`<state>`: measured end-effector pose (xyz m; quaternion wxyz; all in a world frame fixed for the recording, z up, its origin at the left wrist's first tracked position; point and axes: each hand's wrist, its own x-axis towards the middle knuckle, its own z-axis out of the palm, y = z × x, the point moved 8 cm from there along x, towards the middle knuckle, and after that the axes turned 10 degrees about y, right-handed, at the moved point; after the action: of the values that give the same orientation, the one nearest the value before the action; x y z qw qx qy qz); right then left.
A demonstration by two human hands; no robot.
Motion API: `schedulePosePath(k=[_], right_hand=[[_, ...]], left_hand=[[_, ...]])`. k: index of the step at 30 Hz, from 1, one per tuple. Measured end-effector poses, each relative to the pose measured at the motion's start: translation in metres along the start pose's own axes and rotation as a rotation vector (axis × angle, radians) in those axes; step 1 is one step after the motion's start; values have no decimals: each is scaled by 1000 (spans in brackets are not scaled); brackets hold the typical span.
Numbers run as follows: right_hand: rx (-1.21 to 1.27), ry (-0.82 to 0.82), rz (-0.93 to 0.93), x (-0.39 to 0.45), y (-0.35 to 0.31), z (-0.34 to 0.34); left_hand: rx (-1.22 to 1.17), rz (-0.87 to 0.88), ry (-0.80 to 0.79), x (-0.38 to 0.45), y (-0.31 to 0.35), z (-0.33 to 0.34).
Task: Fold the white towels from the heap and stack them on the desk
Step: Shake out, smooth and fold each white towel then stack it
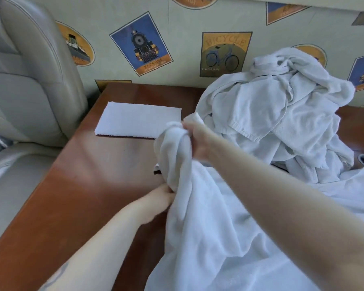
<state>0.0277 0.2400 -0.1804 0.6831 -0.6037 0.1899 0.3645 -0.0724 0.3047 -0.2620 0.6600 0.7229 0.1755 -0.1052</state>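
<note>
White towel (198,217) hangs bunched over the near worktop (82,185). The right hand (198,141) has its grip clenched around the top, and the left hand (162,196) pinches a lower fold. One folded towel (137,120) lies flat beyond. The heap (282,114) sits right, against wallpaper (177,38) of train and bicycle posters. Grey chair (29,80) at left.

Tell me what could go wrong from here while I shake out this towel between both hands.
1. The towel is bunched where the right hand and left hand grip it; without finding true corners, the fold may come out crooked.
2. It trails back against the heap, so lifting it could drag other towels off the desk.
3. The folded towel lies close ahead; a swing might rumple it.
</note>
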Motion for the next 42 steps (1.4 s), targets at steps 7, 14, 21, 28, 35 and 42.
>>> schedulePosePath(k=[7,14,21,28,35,42], right_hand=[[-134,131,-482,18,-86,25],[-934,317,-806,-22,147,10],[-1377,297,-674,-37,208,-6],[-763,179,-456,-50,171,1],[-665,343,-386,-58,187,-35],[84,-177,113,-81,198,18]], left_hand=[[44,210,877,4,47,-152],[382,-178,593,-18,-70,-111],[-334,-433,554,-71,-108,-59],[-212,-462,98,-110,-98,12],[-105,-355,105,-136,-105,22],[-725,-519,157,-137,-96,10]])
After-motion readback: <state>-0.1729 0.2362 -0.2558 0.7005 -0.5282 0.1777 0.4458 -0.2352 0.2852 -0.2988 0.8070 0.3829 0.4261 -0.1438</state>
